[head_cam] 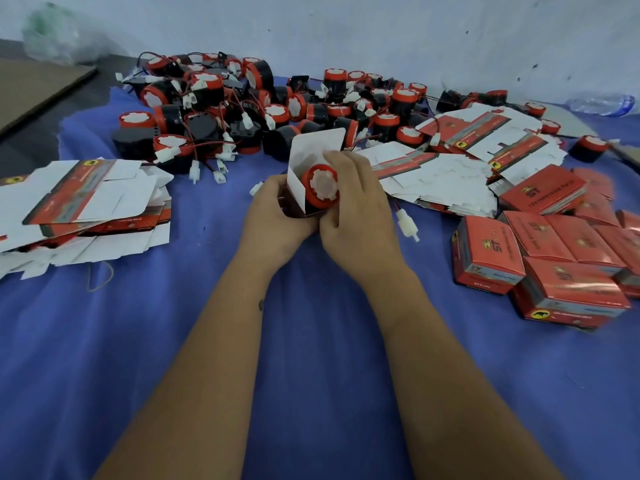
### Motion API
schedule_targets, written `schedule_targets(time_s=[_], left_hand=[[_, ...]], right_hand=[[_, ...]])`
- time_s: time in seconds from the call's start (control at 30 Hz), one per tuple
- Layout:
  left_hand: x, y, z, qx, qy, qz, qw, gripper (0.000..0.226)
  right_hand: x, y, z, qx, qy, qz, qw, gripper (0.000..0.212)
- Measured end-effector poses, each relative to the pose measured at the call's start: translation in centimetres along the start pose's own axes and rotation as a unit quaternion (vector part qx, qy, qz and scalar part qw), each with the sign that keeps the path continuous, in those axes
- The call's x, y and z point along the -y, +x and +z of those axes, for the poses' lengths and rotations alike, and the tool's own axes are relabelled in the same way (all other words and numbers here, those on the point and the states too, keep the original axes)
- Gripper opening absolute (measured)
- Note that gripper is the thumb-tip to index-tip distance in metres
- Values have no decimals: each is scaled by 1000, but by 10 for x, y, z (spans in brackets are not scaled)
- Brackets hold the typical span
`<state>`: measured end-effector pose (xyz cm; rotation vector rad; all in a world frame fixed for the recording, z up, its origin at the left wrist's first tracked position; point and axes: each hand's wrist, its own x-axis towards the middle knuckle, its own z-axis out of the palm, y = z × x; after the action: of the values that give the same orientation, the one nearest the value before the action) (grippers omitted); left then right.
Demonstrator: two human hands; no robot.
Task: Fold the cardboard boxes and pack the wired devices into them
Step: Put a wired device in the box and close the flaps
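Note:
My left hand [273, 216] grips an open cardboard box [304, 157], its white inner flaps standing up. A red-and-black wired device [320, 188] sits partway inside the box mouth, red cap with white centre facing me. My right hand [360, 209] curls round the device and the box's right side. The device's wire runs out to the right and ends in a white connector [407, 220] lying on the cloth. A heap of loose wired devices [242, 109] lies behind my hands.
Flat unfolded boxes are stacked at the left [79, 206] and at the right rear [460, 168]. Several closed red boxes [554, 251] pile up at the right. Blue cloth [311, 375] covers the surface. A plastic bottle [602, 103] lies far right, brown cardboard [34, 88] far left.

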<state>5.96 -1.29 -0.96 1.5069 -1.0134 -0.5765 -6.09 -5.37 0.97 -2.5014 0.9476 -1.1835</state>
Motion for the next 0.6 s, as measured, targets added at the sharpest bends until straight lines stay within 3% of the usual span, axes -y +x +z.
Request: schedule_targets(time_s=[0.1, 0.17, 0.23, 0.33, 0.4, 0.5, 0.6], left_hand=[[1, 0, 0, 3, -4, 0, 1000, 52], [3, -1, 0, 3, -1, 2, 1000, 48], [4, 0, 1, -5, 1, 4, 1000, 44], [3, 1, 2, -39, -1, -5, 999, 41], [2, 2, 0, -73, -16, -29, 997, 37], [-1, 2, -3, -93, -63, -57, 992, 35], [-6, -1, -4, -71, -99, -65, 990, 37]], right_hand=[[-5, -1, 2, 46, 1, 12, 999, 41], [-7, -4, 5, 97, -1, 15, 995, 45], [-5, -5, 7, 98, 11, 9, 995, 46], [-1, -5, 6, 26, 23, -16, 999, 27], [-2, -7, 7, -19, 9, 19, 1000, 17], [-2, -9, 7, -56, 29, 137, 989, 22], [-1, -6, 4, -126, 120, 182, 968, 26]])
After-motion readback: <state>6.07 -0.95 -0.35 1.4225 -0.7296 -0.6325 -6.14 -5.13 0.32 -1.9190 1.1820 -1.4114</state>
